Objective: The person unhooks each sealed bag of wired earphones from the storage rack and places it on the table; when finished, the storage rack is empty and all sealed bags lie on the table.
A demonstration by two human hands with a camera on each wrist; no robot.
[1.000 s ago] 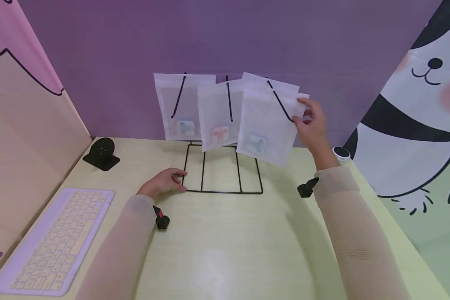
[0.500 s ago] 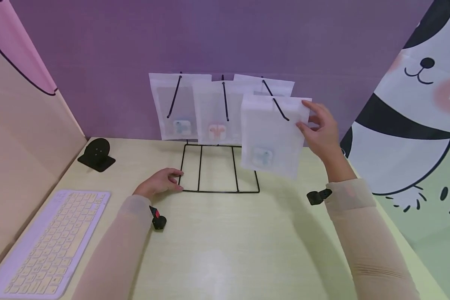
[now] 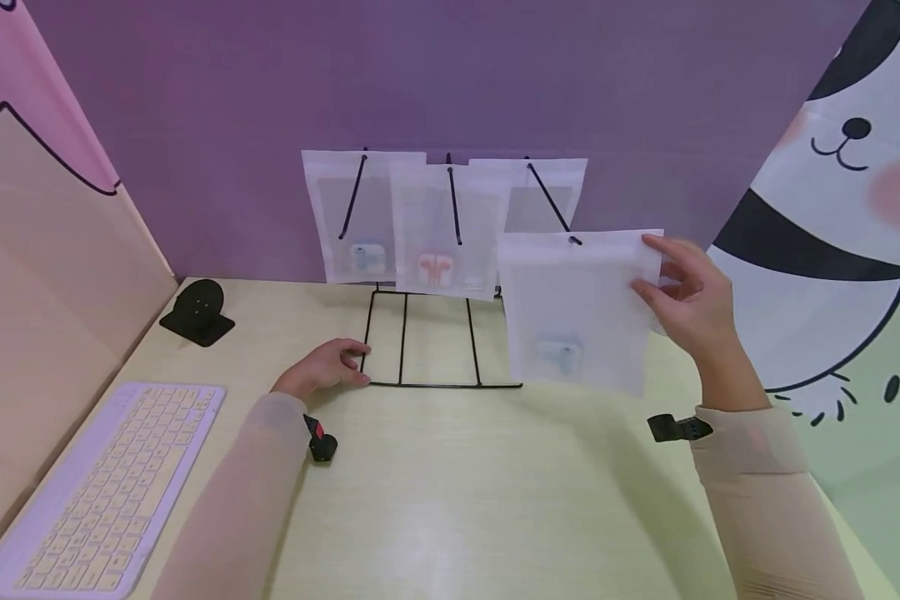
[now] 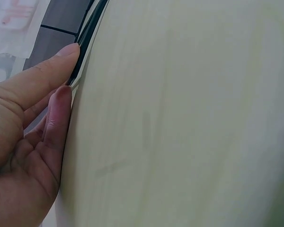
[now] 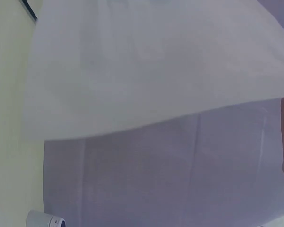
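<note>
My right hand (image 3: 693,298) pinches the upper right edge of a white translucent pouch (image 3: 576,308) with a blue earphone picture low on its front. The pouch's top edge is at the tip of the right hook (image 3: 549,200), where the hook end shows at its hole. Behind it another white pouch (image 3: 536,193) hangs on that same hook. My left hand (image 3: 324,367) grips the left side of the black wire display stand (image 3: 402,342) at its front corner; in the left wrist view, thumb and fingertips close on the black rod (image 4: 85,45).
Two more white pouches hang on the left and middle hooks: one with a blue picture (image 3: 367,257), one with a pink picture (image 3: 437,268). A purple keyboard (image 3: 120,492) lies at left, below a black round-backed holder (image 3: 198,312). A small white cylinder (image 5: 40,219) stands on the table.
My right hand has drawn the front pouch forward, right and down along the right hook to its tip. The pouch behind stays hanging, and my left hand keeps its place on the stand.
</note>
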